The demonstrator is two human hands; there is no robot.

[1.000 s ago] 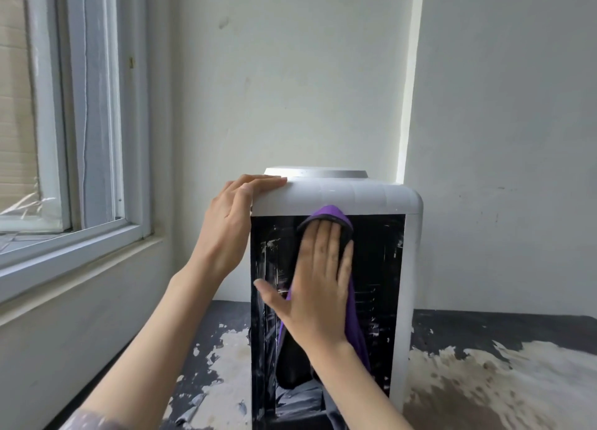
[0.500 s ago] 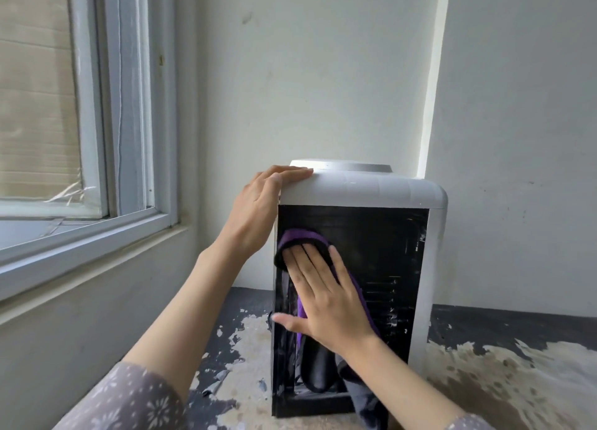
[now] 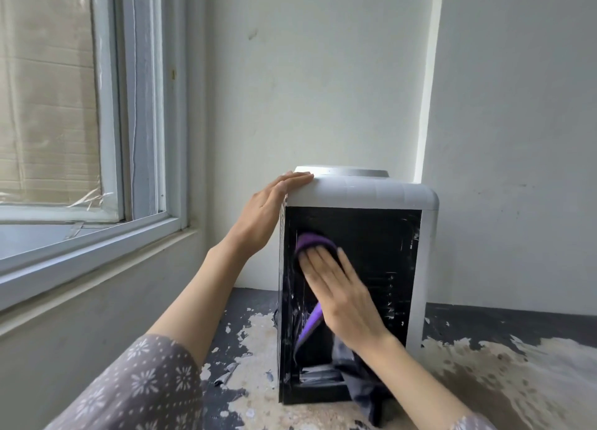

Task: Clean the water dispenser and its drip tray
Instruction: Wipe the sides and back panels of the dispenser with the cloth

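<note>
A white tabletop water dispenser [image 3: 361,189] stands in front of me with a black, scuffed panel [image 3: 381,245] facing me. My left hand [image 3: 265,213] rests flat on its top left corner, fingers straight. My right hand [image 3: 336,287] presses a purple and grey cloth [image 3: 311,240] flat against the left part of the black panel. The cloth's loose end [image 3: 358,387] hangs down under my wrist to the surface. No drip tray shows in this view.
The dispenser stands on a dark surface [image 3: 517,365] with peeling paint and loose flakes. A window [image 3: 97,139] and its sill lie to the left. White walls [image 3: 323,74] close in behind and to the right.
My right hand slid the cloth from the top middle of the black panel down and to the left. My left hand stayed on the top corner. The camera view shifted left.
</note>
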